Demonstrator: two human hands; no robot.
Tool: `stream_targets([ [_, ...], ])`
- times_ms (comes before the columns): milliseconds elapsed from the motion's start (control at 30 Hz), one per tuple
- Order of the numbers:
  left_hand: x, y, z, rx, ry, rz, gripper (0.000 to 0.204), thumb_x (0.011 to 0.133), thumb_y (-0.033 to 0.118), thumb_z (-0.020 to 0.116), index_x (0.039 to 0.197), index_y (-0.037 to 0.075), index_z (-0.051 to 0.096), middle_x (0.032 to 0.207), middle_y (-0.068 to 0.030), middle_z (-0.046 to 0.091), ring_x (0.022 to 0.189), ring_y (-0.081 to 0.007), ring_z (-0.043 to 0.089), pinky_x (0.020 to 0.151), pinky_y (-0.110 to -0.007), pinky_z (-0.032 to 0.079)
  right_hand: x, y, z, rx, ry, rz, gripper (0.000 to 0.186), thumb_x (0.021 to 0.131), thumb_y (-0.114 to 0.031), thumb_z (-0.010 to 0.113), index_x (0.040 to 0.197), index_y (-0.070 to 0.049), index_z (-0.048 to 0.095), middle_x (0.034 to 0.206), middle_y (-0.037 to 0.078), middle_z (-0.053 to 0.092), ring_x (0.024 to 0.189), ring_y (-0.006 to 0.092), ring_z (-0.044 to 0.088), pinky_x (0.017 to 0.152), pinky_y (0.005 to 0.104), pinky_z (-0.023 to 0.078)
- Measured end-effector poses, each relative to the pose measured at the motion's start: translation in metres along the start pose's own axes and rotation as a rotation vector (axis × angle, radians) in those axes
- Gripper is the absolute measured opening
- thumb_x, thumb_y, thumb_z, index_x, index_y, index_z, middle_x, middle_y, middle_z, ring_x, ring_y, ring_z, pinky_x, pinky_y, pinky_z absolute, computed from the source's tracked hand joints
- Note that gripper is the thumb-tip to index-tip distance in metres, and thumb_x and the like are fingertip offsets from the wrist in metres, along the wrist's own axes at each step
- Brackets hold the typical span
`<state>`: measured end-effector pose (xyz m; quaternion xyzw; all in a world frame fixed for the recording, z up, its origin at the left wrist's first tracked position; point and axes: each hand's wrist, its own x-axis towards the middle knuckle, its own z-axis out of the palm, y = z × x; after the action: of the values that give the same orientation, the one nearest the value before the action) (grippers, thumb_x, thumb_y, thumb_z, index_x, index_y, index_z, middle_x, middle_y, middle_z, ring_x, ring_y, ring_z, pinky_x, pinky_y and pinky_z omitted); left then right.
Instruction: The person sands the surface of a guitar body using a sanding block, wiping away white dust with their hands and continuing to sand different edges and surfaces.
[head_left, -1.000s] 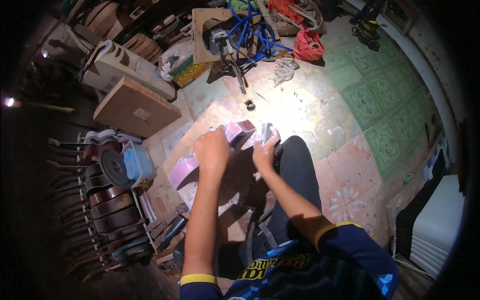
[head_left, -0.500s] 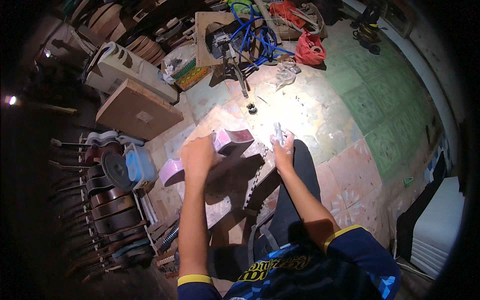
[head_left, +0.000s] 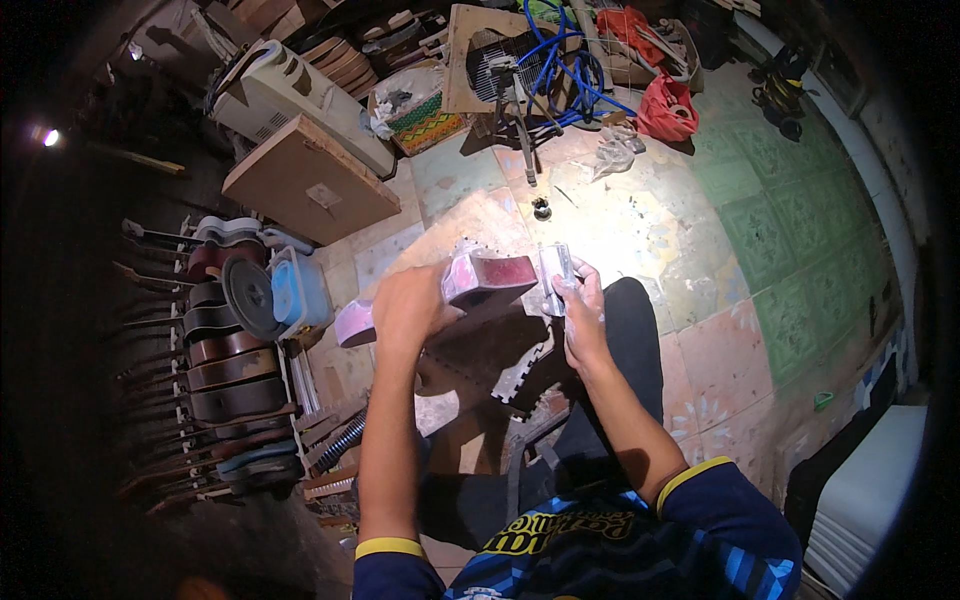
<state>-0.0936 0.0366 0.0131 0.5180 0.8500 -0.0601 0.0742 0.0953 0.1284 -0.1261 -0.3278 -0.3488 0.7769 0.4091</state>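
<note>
My left hand (head_left: 408,308) is closed over the waist of a small guitar body (head_left: 505,272), with fingers curled round its far side. The body has a dark reddish curved side and a pale pink, dusty rim. It is held tilted above my lap, its underside in shadow. Beside its right end, my right hand (head_left: 582,308) grips a pale grey sanding block (head_left: 555,272), flat and dusted white. The block stands on edge close to the body; whether they touch I cannot tell. White dust lies on the right fingers.
Guitars (head_left: 235,395) hang in a row at the left, beside a blue plastic tub (head_left: 298,295). A wooden board (head_left: 312,190) leans farther back. Blue hose (head_left: 560,70), a red bag (head_left: 667,108) and a clamp (head_left: 527,150) lie on the tiled floor ahead.
The view has shifted, so the surroundings appear farther right. My right hand has turned the sanding block broad side into view and brought it nearer the guitar body's right end. The left grip stays.
</note>
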Motion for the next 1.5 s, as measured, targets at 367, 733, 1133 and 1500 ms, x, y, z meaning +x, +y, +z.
stream_targets([
  [367,-0.101,0.049,0.046,-0.097,0.093,0.034,0.064,0.064,0.015,0.086,0.124,0.015,0.064,0.106,-0.0133,0.071,0.095,-0.0350,0.070,0.080,-0.046,0.056,-0.029,-0.040,-0.034,-1.053,-0.237,-0.405,0.047,0.084,-0.016,0.079,0.127,-0.002,0.064,0.119,0.020,0.061,0.111,0.0334,0.061,0.098,0.0394,0.048],
  [733,-0.139,0.064,0.085,-0.226,0.127,0.097,0.058,0.081,0.016,0.062,0.135,-0.004,0.059,0.129,-0.0278,0.065,0.119,-0.0406,0.066,0.100,-0.045,0.052,-0.087,-0.062,-0.029,-1.032,-0.572,-0.328,0.044,0.084,-0.011,0.077,0.124,-0.001,0.062,0.110,0.019,0.057,0.103,0.0316,0.061,0.091,0.0380,0.049],
  [1133,-0.137,0.070,0.109,-0.201,0.342,0.191,0.051,0.080,0.010,0.061,0.129,-0.002,0.064,0.116,-0.0235,0.071,0.111,-0.0382,0.069,0.097,-0.048,0.053,-0.064,-0.059,-0.057,-1.201,-0.575,-0.360,0.044,0.083,-0.018,0.081,0.122,-0.003,0.065,0.110,0.017,0.061,0.107,0.0306,0.063,0.094,0.0385,0.050],
  [1500,-0.137,0.058,0.098,-0.312,0.155,0.158,0.058,0.078,0.014,0.063,0.133,-0.005,0.060,0.119,-0.0271,0.069,0.112,-0.0417,0.067,0.100,-0.048,0.051,-0.058,-0.051,-0.057,-1.151,-0.512,-0.303,0.042,0.079,-0.013,0.081,0.115,-0.003,0.063,0.114,0.014,0.059,0.106,0.0275,0.061,0.096,0.0374,0.047],
])
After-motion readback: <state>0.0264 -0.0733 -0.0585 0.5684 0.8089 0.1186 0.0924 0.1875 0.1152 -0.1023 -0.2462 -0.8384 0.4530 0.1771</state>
